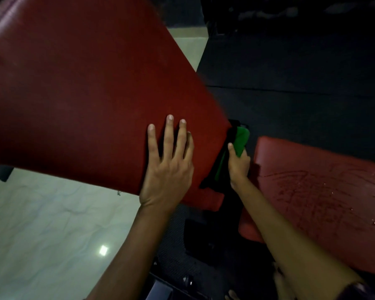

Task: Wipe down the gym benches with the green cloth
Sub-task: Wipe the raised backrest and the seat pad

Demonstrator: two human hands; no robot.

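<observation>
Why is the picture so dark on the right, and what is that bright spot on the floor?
Head view: dim lighting leaves the black floor mat murky; the pale floor shows a small glare patch; wet streaks glisten on the right bench pad.

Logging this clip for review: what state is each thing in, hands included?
Left hand: flat, fingers straight, pressing on the back pad.
Right hand: grip closed around the cloth.
Cloth: green, bunched, held in the gap between the two pads.
Back pad: red, looks dry, no streaks visible.
Seat pad: red, wet, with streaks and droplets.
</observation>
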